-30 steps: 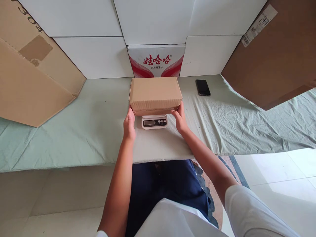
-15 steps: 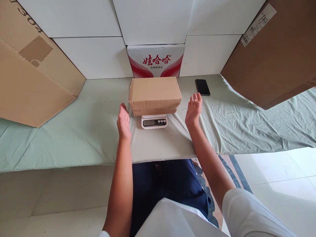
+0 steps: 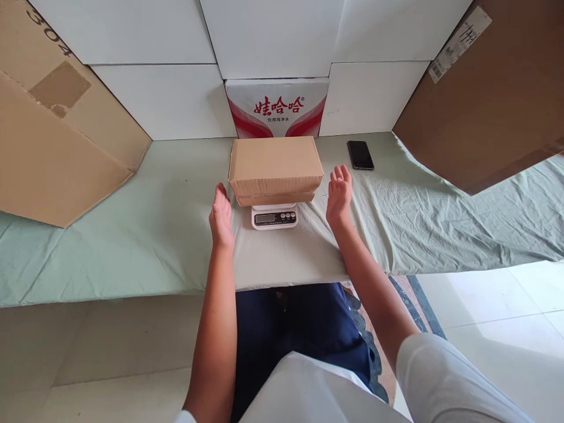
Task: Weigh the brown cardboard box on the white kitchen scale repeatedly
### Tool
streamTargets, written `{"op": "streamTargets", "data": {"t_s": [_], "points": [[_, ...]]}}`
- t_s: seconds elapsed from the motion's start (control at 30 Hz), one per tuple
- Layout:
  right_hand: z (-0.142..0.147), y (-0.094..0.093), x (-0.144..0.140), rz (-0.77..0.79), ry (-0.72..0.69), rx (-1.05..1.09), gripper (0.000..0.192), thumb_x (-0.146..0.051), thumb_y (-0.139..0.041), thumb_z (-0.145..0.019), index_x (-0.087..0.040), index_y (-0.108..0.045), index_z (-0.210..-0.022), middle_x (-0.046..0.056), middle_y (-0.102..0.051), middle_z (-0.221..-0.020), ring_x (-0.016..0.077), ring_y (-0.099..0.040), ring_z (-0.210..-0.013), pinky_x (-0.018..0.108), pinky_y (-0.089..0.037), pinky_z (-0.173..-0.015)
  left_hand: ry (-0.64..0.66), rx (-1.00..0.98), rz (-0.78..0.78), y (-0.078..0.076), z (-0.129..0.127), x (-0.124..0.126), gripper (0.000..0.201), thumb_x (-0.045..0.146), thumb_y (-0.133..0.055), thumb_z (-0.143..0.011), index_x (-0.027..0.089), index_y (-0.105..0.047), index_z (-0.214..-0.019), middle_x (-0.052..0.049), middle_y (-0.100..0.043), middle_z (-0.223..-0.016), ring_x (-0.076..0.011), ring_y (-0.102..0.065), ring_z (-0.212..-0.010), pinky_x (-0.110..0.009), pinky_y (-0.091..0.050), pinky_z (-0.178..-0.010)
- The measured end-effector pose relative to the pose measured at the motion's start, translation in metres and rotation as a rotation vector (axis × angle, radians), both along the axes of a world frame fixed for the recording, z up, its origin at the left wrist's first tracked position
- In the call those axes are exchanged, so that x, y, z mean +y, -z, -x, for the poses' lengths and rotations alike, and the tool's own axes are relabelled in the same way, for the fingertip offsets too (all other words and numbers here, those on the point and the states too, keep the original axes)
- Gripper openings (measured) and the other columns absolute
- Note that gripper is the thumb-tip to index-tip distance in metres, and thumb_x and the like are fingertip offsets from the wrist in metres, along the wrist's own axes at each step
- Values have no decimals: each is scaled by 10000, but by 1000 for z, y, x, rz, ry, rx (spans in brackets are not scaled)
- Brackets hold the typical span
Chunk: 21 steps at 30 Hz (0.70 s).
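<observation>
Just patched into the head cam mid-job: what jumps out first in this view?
A closed cardboard box sits on a small white digital scale at the middle of the green-covered table. The left hand and right hand are open on either side of the box, not touching it. Behind it stands a red-and-white printed carton, and a black phone lies to the right.

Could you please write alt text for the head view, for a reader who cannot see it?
A closed cardboard box sits on a small scale on a green-covered table, with the left hand and right hand open on either side, not touching it. A phone lies behind the right hand.
</observation>
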State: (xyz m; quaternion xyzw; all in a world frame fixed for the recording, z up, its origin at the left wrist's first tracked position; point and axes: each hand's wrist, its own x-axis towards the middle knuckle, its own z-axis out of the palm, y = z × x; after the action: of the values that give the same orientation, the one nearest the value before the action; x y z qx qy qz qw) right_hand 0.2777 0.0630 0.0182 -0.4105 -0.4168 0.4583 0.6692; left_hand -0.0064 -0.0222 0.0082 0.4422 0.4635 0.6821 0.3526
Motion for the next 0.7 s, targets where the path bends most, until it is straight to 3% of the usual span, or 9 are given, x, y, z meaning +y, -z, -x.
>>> {"op": "streamTargets", "data": {"t_s": [0.33, 0.47, 0.6, 0.7], "points": [[28, 14, -7, -105, -214, -201, 694, -586, -497, -860, -334, -394, -1498, 17, -471, -1635, 282, -403, -1561, 536, -344, -1311, 66, 29, 18, 0, -9, 2, 968, 880, -423, -841, 254, -475, -1578, -86, -329, -1731, -279, -242, -1629, -389, -250, -1327], [40, 3, -11, -201, -198, -252, 678, -571, -497, -858, -328, -419, -1487, 25, -512, -1575, 305, -465, -1477, 514, -384, -1287, 106, 46, 2, -10, -12, 10, 958, 867, -471, -834, 250, -486, -1567, -100, -350, -1724, -295, -253, -1629, -410, -236, -1329], [46, -22, 15, -233, -143, -299, 708, -626, -456, -879, -345, -363, -1522, 35, -519, -1542, 304, -447, -1481, 519, -372, -1295, 130, 81, -85, -28, -3, 45, 832, 819, -493, -869, 266, -570, -1486, -78, -473, -1660, -275, -318, -1612, -376, -258, -1322], [55, -29, 54, -264, -128, -304, 697, -639, -467, -884, -355, -365, -1512, 10, -463, -1596, 287, -352, -1560, 517, -298, -1337, 120, 34, -57, -30, 3, 90, 824, 820, -509, -862, 193, -633, -1383, -130, -564, -1571, -297, -402, -1570, -405, -287, -1312]]}}
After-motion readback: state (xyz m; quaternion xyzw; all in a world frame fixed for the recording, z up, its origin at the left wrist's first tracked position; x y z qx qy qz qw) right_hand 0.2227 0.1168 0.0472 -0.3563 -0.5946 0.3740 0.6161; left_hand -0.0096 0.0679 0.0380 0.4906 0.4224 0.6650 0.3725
